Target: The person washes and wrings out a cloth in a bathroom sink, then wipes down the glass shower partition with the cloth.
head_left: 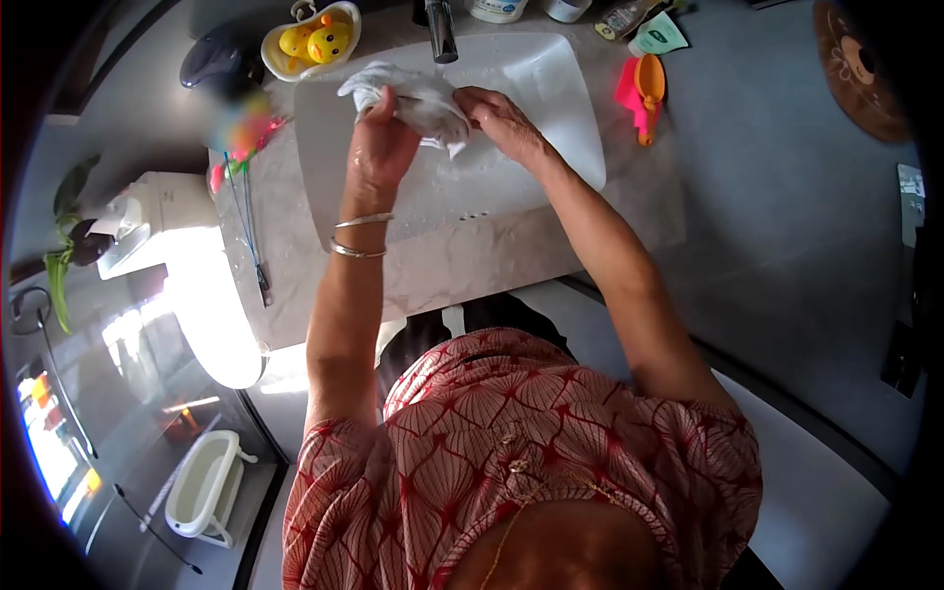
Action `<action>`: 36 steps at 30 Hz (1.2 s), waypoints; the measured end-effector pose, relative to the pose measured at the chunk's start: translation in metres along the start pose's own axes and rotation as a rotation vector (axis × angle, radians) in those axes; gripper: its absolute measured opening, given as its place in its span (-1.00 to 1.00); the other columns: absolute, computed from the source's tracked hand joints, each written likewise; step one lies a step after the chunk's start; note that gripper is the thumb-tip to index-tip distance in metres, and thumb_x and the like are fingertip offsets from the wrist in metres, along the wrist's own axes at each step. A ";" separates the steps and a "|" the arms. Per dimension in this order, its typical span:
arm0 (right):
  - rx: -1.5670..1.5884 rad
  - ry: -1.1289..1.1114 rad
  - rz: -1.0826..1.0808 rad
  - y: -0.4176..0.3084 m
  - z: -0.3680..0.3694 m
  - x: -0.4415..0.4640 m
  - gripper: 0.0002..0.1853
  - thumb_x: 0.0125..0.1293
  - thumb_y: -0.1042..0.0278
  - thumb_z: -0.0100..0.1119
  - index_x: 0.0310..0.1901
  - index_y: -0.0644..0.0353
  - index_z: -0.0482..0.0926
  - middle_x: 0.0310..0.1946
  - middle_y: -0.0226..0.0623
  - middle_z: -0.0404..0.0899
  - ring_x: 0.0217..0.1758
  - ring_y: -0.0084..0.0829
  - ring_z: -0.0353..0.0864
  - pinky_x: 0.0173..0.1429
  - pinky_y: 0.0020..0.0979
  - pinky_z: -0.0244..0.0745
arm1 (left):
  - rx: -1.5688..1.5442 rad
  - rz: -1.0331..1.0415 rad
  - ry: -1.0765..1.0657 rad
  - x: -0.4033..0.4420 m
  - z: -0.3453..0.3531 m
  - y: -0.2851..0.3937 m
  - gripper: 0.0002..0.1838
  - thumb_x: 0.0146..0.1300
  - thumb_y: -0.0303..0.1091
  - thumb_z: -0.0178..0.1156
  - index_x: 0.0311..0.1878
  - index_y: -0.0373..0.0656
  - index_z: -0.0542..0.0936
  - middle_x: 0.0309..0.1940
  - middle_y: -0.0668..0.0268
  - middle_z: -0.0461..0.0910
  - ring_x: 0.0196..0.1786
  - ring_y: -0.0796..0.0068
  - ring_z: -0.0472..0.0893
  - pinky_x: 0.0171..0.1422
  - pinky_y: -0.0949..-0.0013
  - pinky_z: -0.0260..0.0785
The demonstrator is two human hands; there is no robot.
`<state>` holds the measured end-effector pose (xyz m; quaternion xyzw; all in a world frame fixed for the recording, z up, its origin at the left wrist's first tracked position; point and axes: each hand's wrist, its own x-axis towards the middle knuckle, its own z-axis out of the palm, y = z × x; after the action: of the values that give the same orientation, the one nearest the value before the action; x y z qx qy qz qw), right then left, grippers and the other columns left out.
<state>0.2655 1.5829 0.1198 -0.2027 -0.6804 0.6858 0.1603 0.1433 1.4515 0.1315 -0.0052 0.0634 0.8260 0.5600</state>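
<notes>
A wet-looking white cloth (418,98) is bunched up between my two hands, above the white sink (551,74). My left hand (385,143) grips its left part, thumb pressed on top and the fingers hidden beneath. At the cloth's right end, my right hand (501,123) pinches it with the fingers closed. A corner of the cloth hangs down between the hands. The dark metal faucet (442,34) stands just behind the cloth. Whether water runs from it I cannot tell.
Two yellow rubber ducks (320,41) lie in a small white tub (278,69) at the back left. An orange scoop (648,84) and a green-and-white tube (659,37) lie right of the sink. Thin dark sticks (251,226) lie along the counter's (442,261) left side.
</notes>
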 end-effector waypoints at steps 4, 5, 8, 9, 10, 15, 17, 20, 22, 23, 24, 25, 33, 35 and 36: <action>0.452 0.386 -0.037 -0.007 -0.005 0.025 -0.75 0.24 0.17 0.04 -0.18 0.16 0.50 -0.34 -0.45 0.51 -0.32 -0.51 0.46 -0.24 -0.47 0.37 | 0.650 0.044 0.133 -0.007 -0.010 0.017 -0.70 0.24 -0.49 -0.01 0.04 -0.29 0.33 0.01 0.18 0.40 0.08 0.28 0.41 0.22 0.22 0.26; 0.345 0.440 -0.065 -0.001 0.000 0.033 -0.75 0.24 0.16 0.03 -0.20 0.15 0.50 -0.34 -0.42 0.52 -0.33 -0.47 0.46 -0.22 -0.45 0.38 | 0.632 -0.046 0.186 -0.006 -0.018 0.019 -0.71 0.23 -0.52 -0.01 0.03 -0.29 0.34 -0.01 0.17 0.42 0.07 0.29 0.42 0.21 0.24 0.28; -0.160 0.556 -0.086 0.009 0.001 0.048 -0.75 0.23 0.17 0.03 -0.26 0.19 0.51 -0.35 -0.28 0.55 -0.31 -0.35 0.50 -0.18 -0.37 0.39 | 0.659 -0.033 0.270 -0.014 -0.034 0.021 -0.70 0.24 -0.39 0.02 0.01 -0.27 0.37 -0.06 0.13 0.44 0.06 0.31 0.43 0.19 0.23 0.29; -0.559 0.604 -0.077 0.009 0.000 0.052 -0.74 0.21 0.19 0.05 -0.30 0.25 0.51 -0.37 -0.17 0.56 -0.29 -0.26 0.53 -0.16 -0.32 0.40 | 0.702 0.029 0.397 -0.025 -0.034 0.024 -0.65 0.23 -0.27 0.03 0.02 -0.24 0.38 -0.07 0.15 0.45 0.05 0.33 0.44 0.18 0.22 0.29; -0.559 0.605 -0.077 0.010 0.001 0.055 -0.74 0.21 0.19 0.05 -0.30 0.25 0.51 -0.37 -0.17 0.56 -0.29 -0.26 0.53 -0.16 -0.32 0.40 | 0.742 0.091 0.523 -0.031 -0.033 0.026 -0.59 0.22 -0.15 0.05 0.03 -0.22 0.38 -0.07 0.16 0.46 0.05 0.35 0.44 0.16 0.22 0.29; -0.134 0.424 -0.016 0.009 0.050 0.058 -0.74 0.07 0.23 0.15 -0.28 0.21 0.47 -0.47 -0.18 0.56 -0.37 -0.29 0.56 -0.28 -0.33 0.44 | 0.200 -0.084 0.395 -0.004 -0.031 -0.027 -0.47 0.20 0.10 -0.04 0.06 -0.12 0.35 -0.09 0.18 0.44 0.07 0.16 0.38 0.17 -0.07 0.18; -0.511 0.384 -0.317 0.008 0.085 0.030 -0.68 0.05 0.25 0.16 -0.19 0.23 0.42 -0.45 -0.10 0.55 -0.36 -0.17 0.56 -0.25 -0.27 0.43 | 0.047 -0.117 0.060 0.005 -0.044 -0.031 -0.42 0.17 0.17 -0.03 0.08 -0.09 0.32 -0.07 0.20 0.42 0.03 0.14 0.39 0.14 -0.09 0.20; -0.630 0.249 -0.407 0.008 0.105 0.008 -0.71 0.13 0.23 0.09 -0.16 0.20 0.41 -0.38 -0.02 0.53 -0.31 -0.05 0.53 -0.20 -0.18 0.41 | 0.115 -0.078 0.056 0.014 -0.055 -0.017 -0.45 0.16 0.17 -0.02 0.01 -0.10 0.38 -0.08 0.20 0.43 0.00 0.19 0.40 0.09 0.04 0.26; -0.662 0.130 -0.461 0.009 0.110 0.005 -0.75 0.14 0.24 0.06 -0.20 0.18 0.41 -0.43 -0.03 0.53 -0.34 -0.07 0.55 -0.20 -0.17 0.41 | 0.161 -0.055 0.055 0.024 -0.065 -0.010 -0.47 0.16 0.17 -0.02 -0.03 -0.10 0.42 -0.08 0.19 0.43 -0.03 0.22 0.41 0.06 0.12 0.30; -0.759 0.056 -0.499 0.011 0.111 0.007 -0.78 0.15 0.30 0.05 -0.20 0.19 0.38 -0.38 -0.02 0.52 -0.31 -0.06 0.55 -0.24 -0.18 0.45 | 0.164 0.009 0.236 0.029 -0.066 -0.013 -0.58 0.20 0.08 -0.03 -0.12 -0.08 0.43 -0.15 0.24 0.43 -0.09 0.33 0.43 0.01 0.19 0.31; -0.764 0.057 -0.497 0.020 0.109 0.018 -0.78 0.15 0.30 0.05 -0.20 0.19 0.38 -0.38 -0.02 0.52 -0.31 -0.06 0.55 -0.24 -0.18 0.45 | 0.160 0.006 0.234 0.035 -0.068 -0.015 -0.58 0.20 0.08 -0.03 -0.12 -0.08 0.43 -0.15 0.24 0.43 -0.09 0.33 0.43 0.01 0.19 0.31; -0.875 0.034 -0.400 0.032 0.104 0.034 -0.80 0.15 0.31 0.05 -0.22 0.19 0.36 -0.40 -0.05 0.52 -0.33 -0.08 0.56 -0.29 -0.19 0.46 | 0.182 0.001 0.253 0.042 -0.071 -0.017 -0.60 0.21 0.03 -0.06 -0.10 -0.09 0.42 -0.13 0.24 0.43 -0.07 0.33 0.43 0.03 0.18 0.31; -0.645 0.301 -0.042 0.016 0.044 0.088 -0.68 0.16 0.10 0.02 -0.23 0.19 0.38 -0.49 -0.09 0.54 -0.46 -0.09 0.56 -0.43 -0.19 0.46 | 0.334 0.024 0.456 0.069 -0.056 0.002 -0.64 0.24 -0.28 -0.24 0.02 -0.22 0.36 -0.05 0.14 0.44 0.07 0.23 0.43 0.21 0.12 0.25; -0.995 0.212 -0.287 0.058 0.059 0.080 -0.64 0.10 0.04 0.09 -0.21 0.16 0.43 -0.42 -0.18 0.56 -0.43 -0.10 0.57 -0.37 -0.23 0.49 | 0.251 0.016 0.406 0.074 -0.110 0.021 -0.70 0.29 -0.20 -0.24 -0.15 -0.16 0.42 -0.22 0.27 0.49 -0.18 0.33 0.50 -0.04 0.20 0.38; -0.821 0.115 -0.432 0.042 0.076 0.059 -0.66 0.10 0.04 0.08 -0.23 0.13 0.41 -0.43 -0.21 0.56 -0.40 -0.12 0.56 -0.34 -0.20 0.48 | 0.251 0.050 0.284 0.070 -0.114 0.028 -0.71 0.29 -0.16 -0.21 -0.20 -0.13 0.42 -0.27 0.29 0.49 -0.25 0.36 0.50 -0.12 0.22 0.39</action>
<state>0.1792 1.5447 0.0740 -0.1408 -0.9120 0.2985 0.2436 0.0840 1.4934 0.0157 -0.0506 0.2445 0.8162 0.5211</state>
